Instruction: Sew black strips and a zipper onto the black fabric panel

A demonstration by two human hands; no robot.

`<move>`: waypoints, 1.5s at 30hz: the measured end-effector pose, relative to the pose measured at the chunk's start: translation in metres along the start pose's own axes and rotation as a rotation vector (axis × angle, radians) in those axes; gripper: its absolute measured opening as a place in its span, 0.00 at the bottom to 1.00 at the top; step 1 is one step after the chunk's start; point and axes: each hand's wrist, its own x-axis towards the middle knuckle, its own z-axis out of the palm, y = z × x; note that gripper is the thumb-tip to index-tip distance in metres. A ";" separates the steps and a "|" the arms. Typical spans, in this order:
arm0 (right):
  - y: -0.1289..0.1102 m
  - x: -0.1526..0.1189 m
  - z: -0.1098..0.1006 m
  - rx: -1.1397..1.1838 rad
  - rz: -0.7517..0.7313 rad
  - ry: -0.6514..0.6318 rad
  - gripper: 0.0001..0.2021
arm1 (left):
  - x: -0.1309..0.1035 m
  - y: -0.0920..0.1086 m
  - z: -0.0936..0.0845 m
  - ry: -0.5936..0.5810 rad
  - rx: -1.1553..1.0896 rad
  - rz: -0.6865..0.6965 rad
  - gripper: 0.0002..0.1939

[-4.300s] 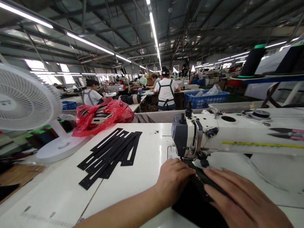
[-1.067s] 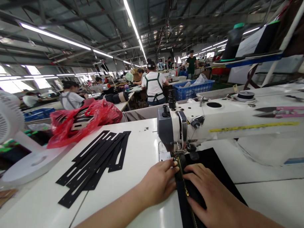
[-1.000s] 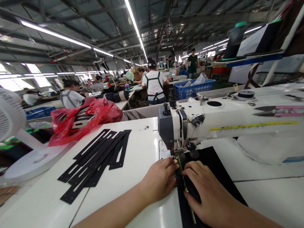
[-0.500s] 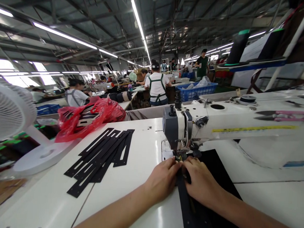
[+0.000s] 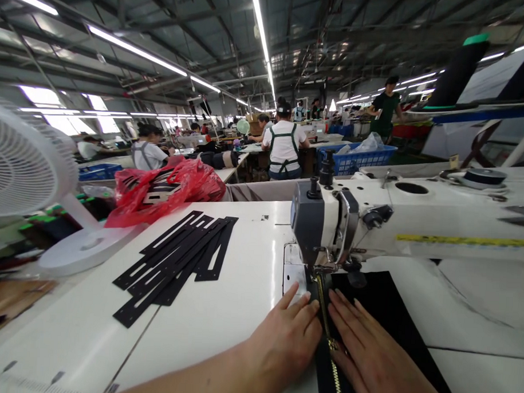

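Keep your left hand (image 5: 289,341) and right hand (image 5: 368,352) flat, grasping nothing, flanking the zipper (image 5: 328,336) on the black fabric (image 5: 391,315) at lower center.

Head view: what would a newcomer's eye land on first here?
First, the two hands, left hand and right hand, pressed flat on black fabric either side of a gold zipper running under the white sewing machine. Next, the stack of black slotted strips on the table to the left, with a red plastic bag and white fan beyond.

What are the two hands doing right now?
Left hand: open, flat beside the zipper.
Right hand: open, pressing the black fabric.
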 end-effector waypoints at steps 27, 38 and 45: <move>0.026 0.023 0.016 0.106 0.057 -0.005 0.21 | 0.016 -0.027 0.009 -0.053 -0.163 -0.075 0.09; 0.039 0.046 0.020 0.362 0.158 0.061 0.15 | 0.023 -0.040 0.018 -0.038 -0.201 -0.090 0.09; 0.047 0.046 0.025 0.450 0.234 0.047 0.11 | 0.018 -0.035 0.021 0.013 -0.212 -0.105 0.09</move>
